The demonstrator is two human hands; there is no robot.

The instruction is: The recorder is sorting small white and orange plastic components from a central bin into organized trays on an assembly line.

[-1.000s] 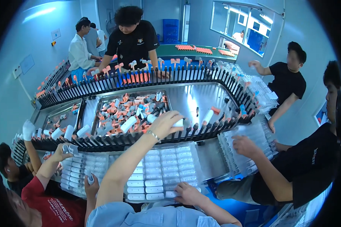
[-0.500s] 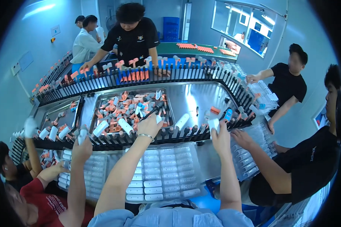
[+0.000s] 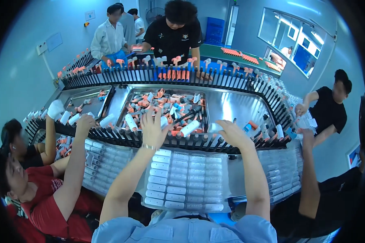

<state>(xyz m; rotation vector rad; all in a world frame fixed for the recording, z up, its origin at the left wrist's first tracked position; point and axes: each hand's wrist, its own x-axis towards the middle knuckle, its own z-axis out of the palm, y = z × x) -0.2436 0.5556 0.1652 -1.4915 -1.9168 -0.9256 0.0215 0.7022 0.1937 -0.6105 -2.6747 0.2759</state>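
Observation:
My left hand (image 3: 153, 128) is raised over the near row of dark posts, its fingers spread and holding nothing. Just beside its fingers, a white oblong casing (image 3: 164, 122) stands at the row. Another white casing (image 3: 189, 128) leans on the posts between my hands. My right hand (image 3: 236, 134) reaches over the same row, its fingertips at the end of a blurred white casing (image 3: 215, 128), apparently pinching it. Below, between my forearms, lies a clear blister tray (image 3: 220, 172) with white casings in its left columns.
A metal tray (image 3: 204, 109) behind the posts holds a heap of orange and grey parts (image 3: 162, 101). Dark posts (image 3: 190, 142) ring the metal table (image 3: 231, 103). Co-workers sit close on both sides; a red sleeve (image 3: 48, 212) is at left. Another person stands across the table.
The view has turned left. My left hand has let go of its casing and opened out. My right hand has moved inward. The co-worker at my right has raised an arm toward the far-right posts.

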